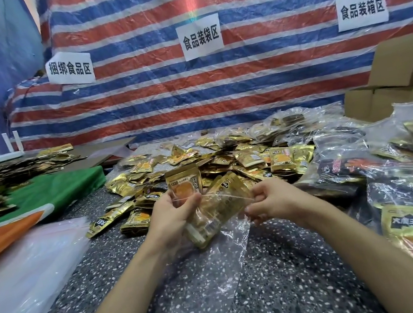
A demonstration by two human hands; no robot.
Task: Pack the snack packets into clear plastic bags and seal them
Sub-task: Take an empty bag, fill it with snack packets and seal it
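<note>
L hand [172,214] & R hand [274,199] pinch clear bag [229,236] mouth – gold packets [216,209] inside, sign [200,36] "食品装袋区" behind

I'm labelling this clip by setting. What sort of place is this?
Probably a makeshift food-packing workshop: paper zone signs taped on a striped tarp, a heap of gold snack packets on the speckled table, and cardboard boxes stacked at the right.

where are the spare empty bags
Head view, lower left: the empty bags lie on the table, just below the green and orange cloth, left of the left hand.
</note>
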